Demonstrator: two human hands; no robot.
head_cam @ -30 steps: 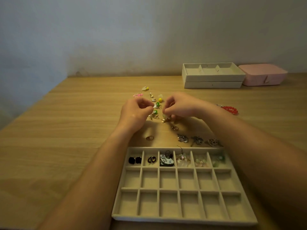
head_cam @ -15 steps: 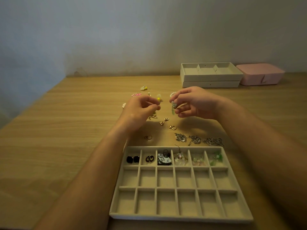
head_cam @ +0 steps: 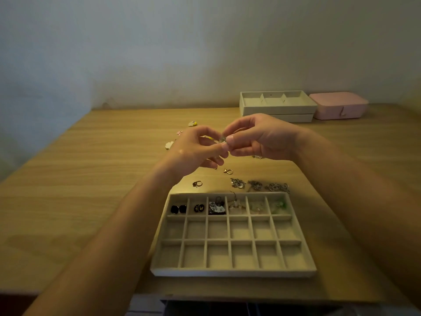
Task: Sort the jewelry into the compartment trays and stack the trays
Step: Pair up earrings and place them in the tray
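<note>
A beige compartment tray (head_cam: 234, 273) lies near the table's front edge; its far row holds black studs (head_cam: 178, 209), butterfly studs (head_cam: 199, 208), a black-and-white piece (head_cam: 216, 208) and pale and green earrings. My left hand (head_cam: 196, 150) and my right hand (head_cam: 259, 137) meet above the table, both pinching a small earring (head_cam: 222, 139) between their fingertips. Loose rings (head_cam: 197, 184) and silver pieces (head_cam: 259, 185) lie just beyond the tray.
Two stacked beige trays (head_cam: 278, 106) stand at the back right beside a pink box (head_cam: 339, 106). Small charms (head_cam: 192, 123) lie at the back left of the pile. The table's front edge runs just below the tray.
Both hands lifted off the pile of jewelry and came together; my right hand brought a small earring up to my left hand's fingertips.
</note>
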